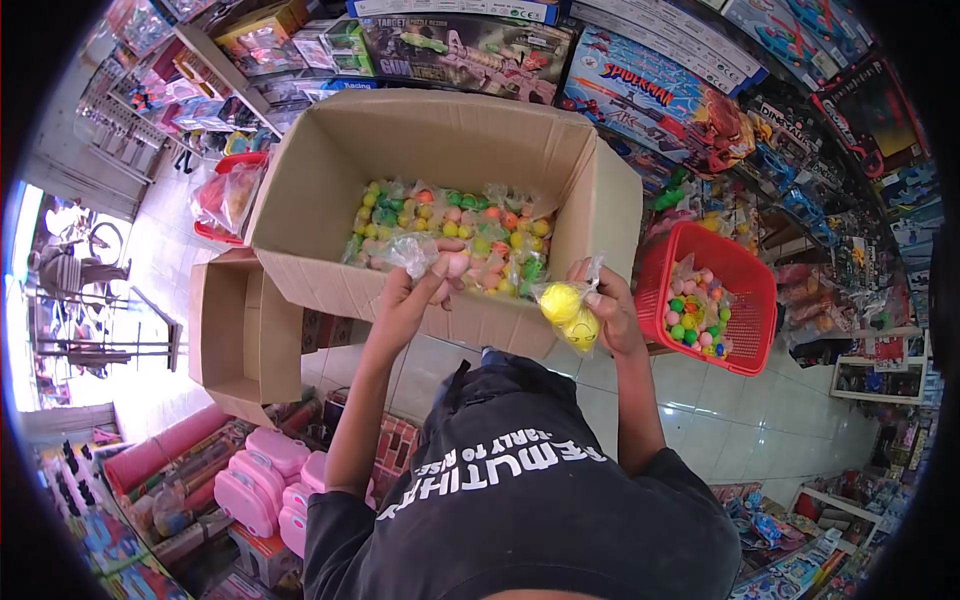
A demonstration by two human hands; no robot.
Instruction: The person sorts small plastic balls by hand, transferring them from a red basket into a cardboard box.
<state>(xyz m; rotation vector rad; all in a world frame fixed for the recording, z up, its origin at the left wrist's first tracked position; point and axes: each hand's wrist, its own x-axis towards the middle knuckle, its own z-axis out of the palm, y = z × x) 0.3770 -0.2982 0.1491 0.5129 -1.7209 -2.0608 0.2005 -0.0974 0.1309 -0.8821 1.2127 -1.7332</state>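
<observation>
My left hand is closed on a clear plastic bag of pink balls, held over the near edge of a large open cardboard box. At the box's near right corner, my right hand pinches a small clear bag of yellow balls; a drawn face shows on one of them. Inside the box lie many bagged little balls in yellow, green, orange and pink. The lower fingers of my left hand are partly hidden by its bag.
A red plastic basket with more bagged balls stands right of the box. To the left is a smaller open carton, with another red basket behind it. Boxed toys line the back; pink cases stand at lower left.
</observation>
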